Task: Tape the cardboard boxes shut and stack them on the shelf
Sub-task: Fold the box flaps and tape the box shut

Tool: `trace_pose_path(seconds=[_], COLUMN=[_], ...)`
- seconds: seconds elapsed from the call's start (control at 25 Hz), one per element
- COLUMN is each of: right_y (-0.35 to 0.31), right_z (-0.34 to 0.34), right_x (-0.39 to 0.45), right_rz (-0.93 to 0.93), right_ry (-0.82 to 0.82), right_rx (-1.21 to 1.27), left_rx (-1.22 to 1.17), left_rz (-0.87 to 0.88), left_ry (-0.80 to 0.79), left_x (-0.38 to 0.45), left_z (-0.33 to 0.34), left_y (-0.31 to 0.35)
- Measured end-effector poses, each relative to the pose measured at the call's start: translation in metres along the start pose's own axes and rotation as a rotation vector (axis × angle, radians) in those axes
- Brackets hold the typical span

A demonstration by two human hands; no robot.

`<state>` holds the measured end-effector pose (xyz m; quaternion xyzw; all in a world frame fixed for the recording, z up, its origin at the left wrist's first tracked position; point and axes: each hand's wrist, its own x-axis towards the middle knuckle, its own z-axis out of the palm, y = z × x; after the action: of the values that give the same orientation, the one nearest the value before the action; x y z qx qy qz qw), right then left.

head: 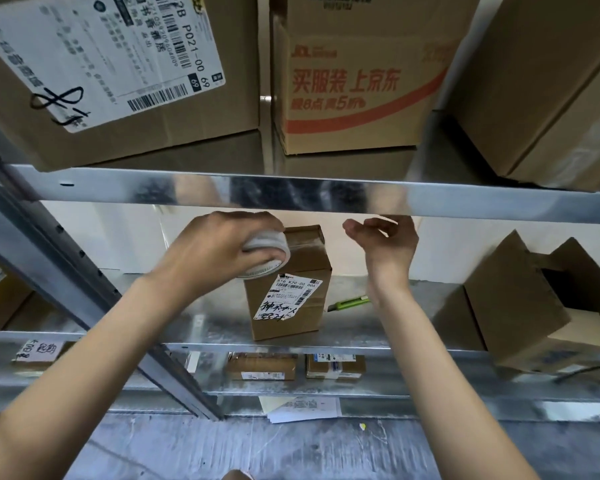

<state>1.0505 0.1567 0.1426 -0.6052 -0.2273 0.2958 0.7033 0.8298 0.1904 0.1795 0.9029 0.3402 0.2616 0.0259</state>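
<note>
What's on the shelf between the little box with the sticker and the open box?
A green utility knife lies on the shelf between the small box and the open box, seen from the head view.

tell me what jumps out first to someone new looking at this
The left hand grips a tape roll against the top of a small upright box on the middle shelf, while the right hand hovers beside it holding nothing. Big boxes fill the shelf above, and an open box lies tipped at the right.

shelf (291,194): glossy galvanised metal; box (291,299): matt brown cardboard; label (286,297): paper
</note>
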Motion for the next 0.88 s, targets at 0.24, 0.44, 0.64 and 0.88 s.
trace_pose_path(seconds=[0.24,0.44,0.64,0.88], right_y=[0.036,0.039,0.040,0.043], right_z=[0.012,0.015,0.008,0.007], right_x=[0.022,0.021,0.033,0.038], right_rz=[0.169,0.179,0.361,0.402], right_ry=[0.016,-0.056,-0.118,-0.182], right_rx=[-0.188,-0.209,-0.147,-0.028], left_rx=[0.224,0.175,0.173,0.119], left_rz=[0.055,-0.090,-0.111,-0.145], left_ry=[-0.082,-0.278,-0.327,-0.328], left_x=[0.017,0.028,0.033,0.035], left_z=[0.015,0.022,0.026,0.025], left_y=[-0.013,-0.017,-0.012,-0.009])
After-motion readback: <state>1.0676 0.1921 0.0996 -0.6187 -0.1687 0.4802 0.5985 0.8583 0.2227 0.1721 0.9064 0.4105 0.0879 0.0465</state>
